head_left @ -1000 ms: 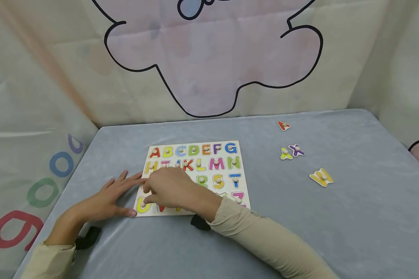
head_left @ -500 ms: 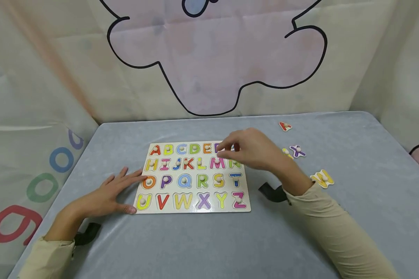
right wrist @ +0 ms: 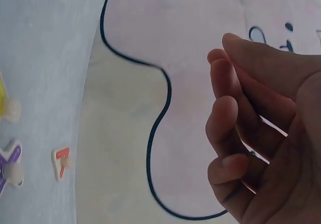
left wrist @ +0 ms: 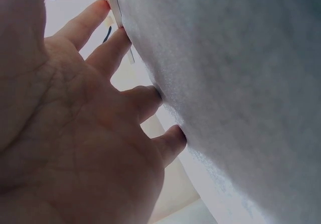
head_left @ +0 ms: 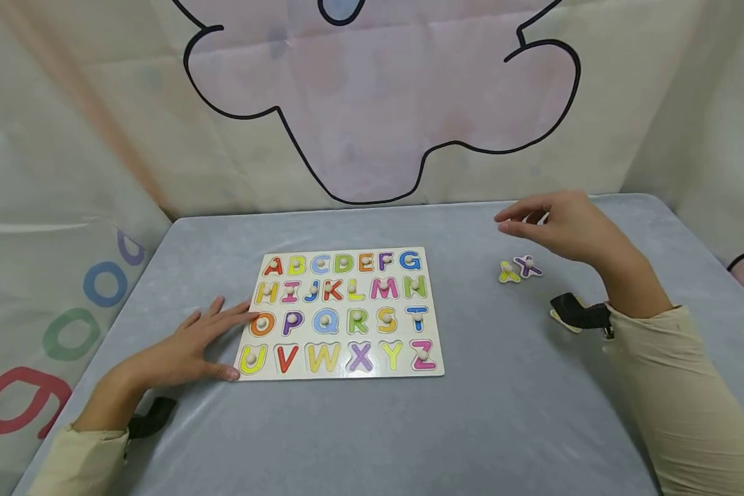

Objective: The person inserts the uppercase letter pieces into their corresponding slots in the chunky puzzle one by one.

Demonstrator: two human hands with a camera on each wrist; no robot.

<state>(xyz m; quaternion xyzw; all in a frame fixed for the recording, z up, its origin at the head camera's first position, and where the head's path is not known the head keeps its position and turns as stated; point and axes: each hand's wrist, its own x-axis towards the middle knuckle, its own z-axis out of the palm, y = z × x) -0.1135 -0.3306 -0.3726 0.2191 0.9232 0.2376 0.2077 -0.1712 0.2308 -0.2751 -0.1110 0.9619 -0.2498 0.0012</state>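
A white alphabet puzzle board (head_left: pixel 401 321) lies on the cloth, its letters mostly knobbed; the V, W, X and Y places show no knobs. My left hand (head_left: pixel 173 351) rests at the board's left edge, fingers spread, the index fingertip by the O and the thumb at the lower corner. Over the far right of the table hovers my right hand (head_left: pixel 570 227), its fingers loosely bent with nothing between them. In the right wrist view, a red V piece (right wrist: pixel 61 162) lies on the cloth apart from the fingers; the hand hides it in the head view.
A yellow Y piece (head_left: pixel 508 272) and a purple X piece (head_left: pixel 528 266) lie side by side right of the board. A yellow piece (head_left: pixel 564 321) is mostly covered by the black wrist strap (head_left: pixel 579 312). A printed curtain (head_left: pixel 372 103) hangs behind the table.
My right hand has lifted off the board's left part and swept right and away, to above the red V piece. My left hand has stayed at the board's edge.
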